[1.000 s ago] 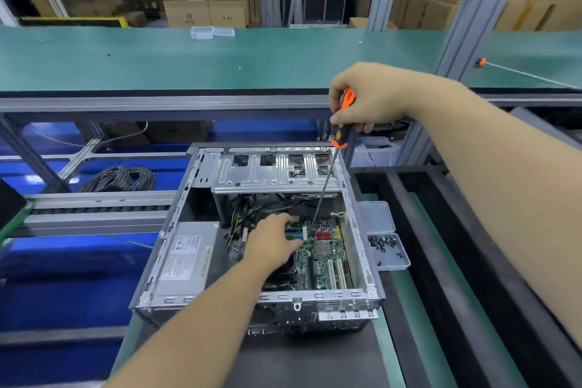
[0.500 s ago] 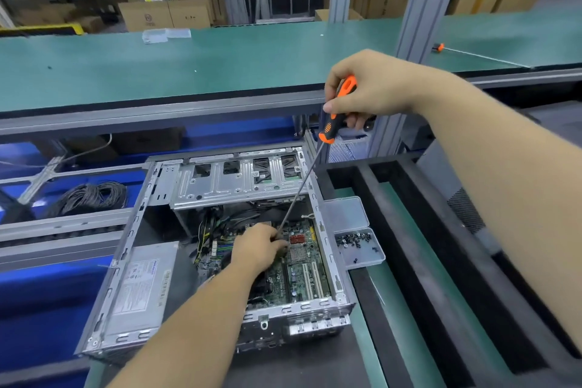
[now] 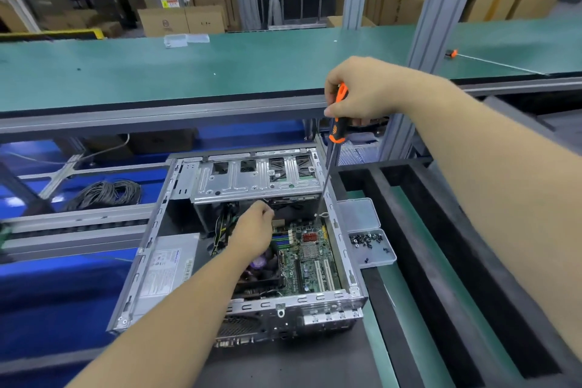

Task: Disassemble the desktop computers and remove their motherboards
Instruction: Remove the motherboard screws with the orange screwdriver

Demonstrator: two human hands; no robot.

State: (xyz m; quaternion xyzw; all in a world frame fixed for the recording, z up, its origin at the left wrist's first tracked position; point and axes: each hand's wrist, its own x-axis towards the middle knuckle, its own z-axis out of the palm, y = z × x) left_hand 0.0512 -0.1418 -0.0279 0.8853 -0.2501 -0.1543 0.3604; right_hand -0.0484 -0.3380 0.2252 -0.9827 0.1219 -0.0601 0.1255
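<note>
We have the open computer case (image 3: pixel 239 246) lying on its side on the dark surface (image 3: pixel 283 365), and we take it as our landmark. The motherboard (image 3: pixel 310 264) sits inside it, in the half toward its right wall, not yet freed. Our right hand (image 3: pixel 362 93) grips the orange and black handle of a long screwdriver (image 3: pixel 333 142), held high above the case's far right corner. The thin shaft slants down into the case, and its tip appears to land by the far right corner of the board, just beside a small white loop on the case wall. We cannot tell whether the tip is seated in a screw head.

Our left hand (image 3: pixel 252 233) reaches into the middle of the case with fingers curled near the dark cables (image 3: pixel 225 224) under the drive cage (image 3: pixel 258 176). Whether it pinches a connector or only rests there, we cannot tell.

We judge the step in hand to be loosening a board screw. To do it well, we should bring the handle more nearly over the screw, so the shaft stands straighter and the tip does not slip across the board. We press down firmly before turning, then lift the screw out carefully. The clear tray (image 3: pixel 371 249) hanging just outside the case's right wall already holds loose dark screws (image 3: pixel 367 239), so this one belongs there too. Our left hand should keep the cables clear of the shaft.
</note>
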